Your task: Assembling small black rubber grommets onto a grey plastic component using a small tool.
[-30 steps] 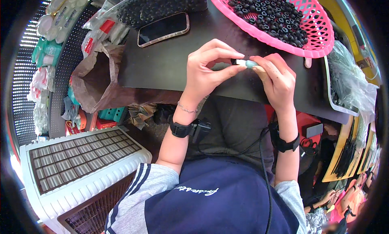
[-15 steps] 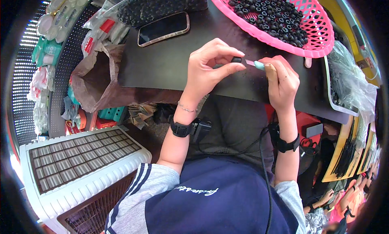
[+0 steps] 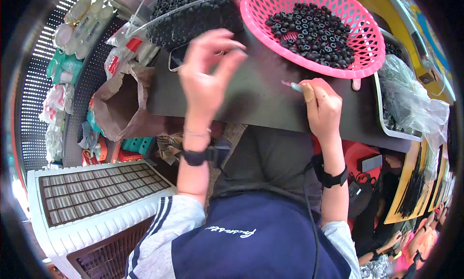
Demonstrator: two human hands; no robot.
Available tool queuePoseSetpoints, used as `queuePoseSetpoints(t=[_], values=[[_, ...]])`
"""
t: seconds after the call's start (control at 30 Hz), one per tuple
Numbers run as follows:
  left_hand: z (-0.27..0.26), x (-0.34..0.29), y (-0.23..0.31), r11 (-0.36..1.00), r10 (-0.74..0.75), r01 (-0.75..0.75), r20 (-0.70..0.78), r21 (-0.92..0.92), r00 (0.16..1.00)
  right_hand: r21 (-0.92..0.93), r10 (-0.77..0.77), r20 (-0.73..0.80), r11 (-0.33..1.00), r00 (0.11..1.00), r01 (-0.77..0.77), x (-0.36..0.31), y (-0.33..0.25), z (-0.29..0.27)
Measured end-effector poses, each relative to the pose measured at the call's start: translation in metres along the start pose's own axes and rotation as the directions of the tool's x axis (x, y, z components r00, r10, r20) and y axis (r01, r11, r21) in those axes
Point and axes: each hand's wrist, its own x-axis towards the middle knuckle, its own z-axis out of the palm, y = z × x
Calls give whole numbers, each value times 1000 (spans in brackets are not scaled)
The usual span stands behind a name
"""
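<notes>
My left hand (image 3: 208, 69), smeared by motion, is raised over the table near the phone and the clear box. Its thumb and forefinger come together around a dark smear that looks like the small black piece. In my right hand (image 3: 323, 102) is a small knife with a pale teal handle (image 3: 296, 87), its blurred blade pointing left over the dark tabletop (image 3: 261, 102). Beyond that hand stands a pink lattice basket (image 3: 309, 62) holding many small black ring-like pieces (image 3: 314, 35). The clear plastic box (image 3: 193, 24) at the back left also holds black pieces.
Behind my left hand lies a phone (image 3: 176, 59), partly covered. A brown bag (image 3: 140, 117) stands open at the table's left end. On the right is a pale tray (image 3: 382, 107) with clear plastic bags (image 3: 411, 95). A white air cooler (image 3: 104, 192) stands lower left.
My left hand has moved left and away from the knife, toward the clear box, with the black piece apparently in its fingers. My right hand, still holding the knife, has shifted slightly left and down.
</notes>
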Motion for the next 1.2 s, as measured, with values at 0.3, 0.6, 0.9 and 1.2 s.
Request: queuePoseSetpoints(t=[0.3,0.6,0.9,1.2], values=[[-85,148,-45,787,225,-176,-10,591,974,30,-24,-64,999,998,26,3,-7,-2],[63,143,-17,829,221,-441,521,345,824,-59,-14,-68,998,998,10,0,0,-3],[114,136,-51,789,-90,-484,849,379,520,-101,-42,-88,994,995,33,-1,0,2],[86,115,-6,910,300,-354,247,216,922,-101,-23,-68,995,997,16,-3,1,-2]])
